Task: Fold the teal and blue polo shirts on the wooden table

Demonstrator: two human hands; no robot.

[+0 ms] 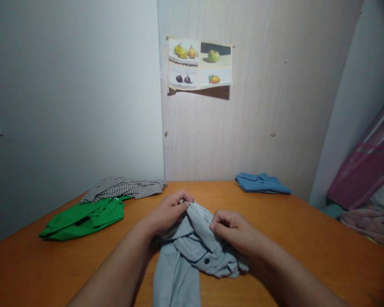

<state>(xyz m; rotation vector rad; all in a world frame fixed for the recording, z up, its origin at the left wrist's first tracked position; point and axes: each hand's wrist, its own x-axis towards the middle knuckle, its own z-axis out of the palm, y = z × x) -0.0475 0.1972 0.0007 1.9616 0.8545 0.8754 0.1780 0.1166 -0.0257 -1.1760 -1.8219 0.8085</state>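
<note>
A light grey collared shirt (185,256) lies crumpled on the orange wooden table (307,238) right in front of me, its lower part hanging over the near edge. My left hand (169,211) pinches the cloth at the shirt's top, fingers closed on a fold. My right hand (235,230) rests on the shirt's right side near the collar, fingers curled onto the fabric. A dark button shows on the placket between my forearms.
A green shirt (83,219) lies at the left of the table, with a striped shirt (124,188) behind it. A folded blue shirt (260,183) sits at the back right by the wooden panel. Pink fabric (368,221) lies off the table's right side.
</note>
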